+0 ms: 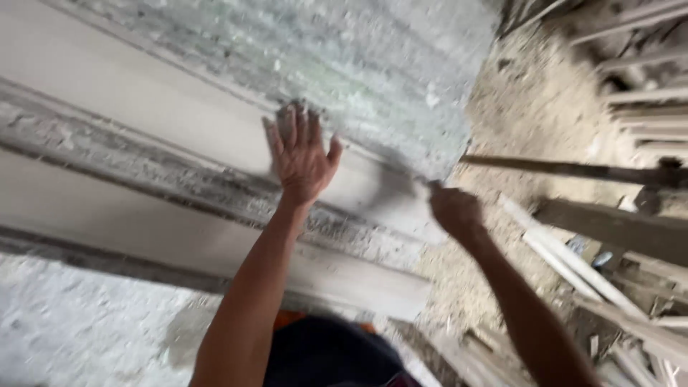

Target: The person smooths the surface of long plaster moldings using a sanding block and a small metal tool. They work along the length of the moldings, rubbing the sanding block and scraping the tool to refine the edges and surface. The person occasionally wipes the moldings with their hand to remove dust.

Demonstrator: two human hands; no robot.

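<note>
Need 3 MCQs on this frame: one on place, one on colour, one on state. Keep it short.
1. Where does the left hand rest?
A. on the upper pale board
B. on the sandy ground
C. on the loose slats

2. What colour is the cloth patch between the forearms at the bottom edge?
A. green
B. orange
C. white

3. How is the left hand set?
A. clenched in a fist
B. flat, fingers spread
C. pinching a nail

Key: 1 A, the palm lies against the upper board's face. 2 B, an orange strip shows above the dark garment. 3 B, the fingers are splayed open on the board, while the right hand is closed near the board's end; what it holds is too blurred to tell.
</note>
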